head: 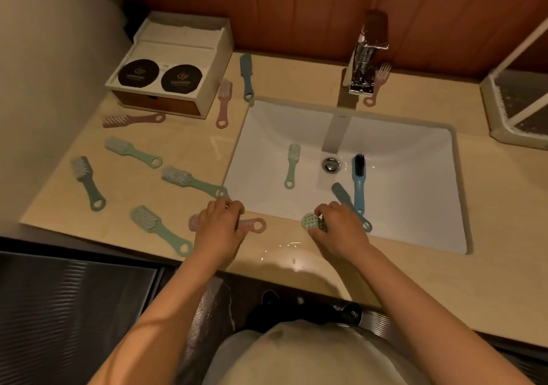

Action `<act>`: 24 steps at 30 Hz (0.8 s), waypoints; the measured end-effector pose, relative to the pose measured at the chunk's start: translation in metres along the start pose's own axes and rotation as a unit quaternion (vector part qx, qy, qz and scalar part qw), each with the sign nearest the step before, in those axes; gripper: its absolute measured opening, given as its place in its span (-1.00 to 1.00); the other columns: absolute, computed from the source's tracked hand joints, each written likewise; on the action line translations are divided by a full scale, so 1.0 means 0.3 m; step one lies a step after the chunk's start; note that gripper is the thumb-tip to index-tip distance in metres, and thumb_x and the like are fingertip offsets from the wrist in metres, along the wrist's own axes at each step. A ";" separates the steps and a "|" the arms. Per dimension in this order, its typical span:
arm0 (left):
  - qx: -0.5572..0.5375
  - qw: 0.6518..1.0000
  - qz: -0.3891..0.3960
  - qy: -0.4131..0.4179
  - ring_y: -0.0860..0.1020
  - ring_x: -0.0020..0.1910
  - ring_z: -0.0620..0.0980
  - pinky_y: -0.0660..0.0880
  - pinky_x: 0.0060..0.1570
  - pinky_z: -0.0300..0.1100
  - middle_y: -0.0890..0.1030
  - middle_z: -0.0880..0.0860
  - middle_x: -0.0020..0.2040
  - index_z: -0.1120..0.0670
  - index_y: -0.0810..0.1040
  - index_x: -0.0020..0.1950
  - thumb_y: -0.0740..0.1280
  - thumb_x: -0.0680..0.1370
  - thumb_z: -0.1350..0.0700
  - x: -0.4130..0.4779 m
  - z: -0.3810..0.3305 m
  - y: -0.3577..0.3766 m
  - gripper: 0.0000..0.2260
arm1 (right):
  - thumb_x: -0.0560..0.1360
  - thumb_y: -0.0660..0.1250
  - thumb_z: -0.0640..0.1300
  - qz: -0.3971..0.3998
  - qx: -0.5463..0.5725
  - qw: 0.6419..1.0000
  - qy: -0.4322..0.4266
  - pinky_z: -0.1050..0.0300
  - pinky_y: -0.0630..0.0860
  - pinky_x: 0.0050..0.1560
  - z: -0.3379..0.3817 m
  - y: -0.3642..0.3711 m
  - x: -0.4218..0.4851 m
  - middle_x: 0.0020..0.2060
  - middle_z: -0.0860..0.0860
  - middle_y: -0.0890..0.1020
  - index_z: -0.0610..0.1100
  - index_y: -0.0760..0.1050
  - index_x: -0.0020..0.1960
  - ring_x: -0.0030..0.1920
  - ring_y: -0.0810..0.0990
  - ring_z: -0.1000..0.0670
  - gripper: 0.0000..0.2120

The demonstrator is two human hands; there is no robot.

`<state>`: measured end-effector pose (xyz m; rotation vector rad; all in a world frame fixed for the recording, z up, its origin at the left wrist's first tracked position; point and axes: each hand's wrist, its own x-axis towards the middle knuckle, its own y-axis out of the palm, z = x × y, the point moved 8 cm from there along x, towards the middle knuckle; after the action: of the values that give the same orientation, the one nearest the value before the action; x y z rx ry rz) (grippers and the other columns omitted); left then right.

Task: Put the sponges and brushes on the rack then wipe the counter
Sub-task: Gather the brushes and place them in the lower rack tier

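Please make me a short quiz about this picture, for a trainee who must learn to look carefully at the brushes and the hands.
1. True or false: the left hand grips a blue plastic brush.
2. In the white ceramic sink basin, the plastic brush with black bristles has a handle that is: A) green B) blue C) pink.
3. Fill in: the round-headed plastic brush that the right hand grips at the sink's front edge is pale ___.

Key: 1 false, it grips a pink plastic brush. 2 B. 3 green.
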<state>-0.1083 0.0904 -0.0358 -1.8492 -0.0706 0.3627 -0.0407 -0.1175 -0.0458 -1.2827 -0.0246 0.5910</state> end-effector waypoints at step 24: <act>-0.167 0.973 -0.063 0.146 0.51 -0.15 0.01 0.49 -0.18 -0.06 0.57 -0.01 -0.11 0.08 0.40 0.01 0.29 0.55 0.14 0.223 -0.109 -0.234 -0.90 | 0.56 0.25 -0.06 -0.223 0.240 0.945 0.002 0.21 0.43 -0.14 0.067 -0.298 0.053 0.12 0.03 0.53 -0.02 0.32 0.32 -0.02 0.54 0.04 -0.65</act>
<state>-0.0260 0.0972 0.0247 -2.2004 -0.0484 -0.0161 0.0017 -0.1069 0.0364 -0.7645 -0.1553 0.1819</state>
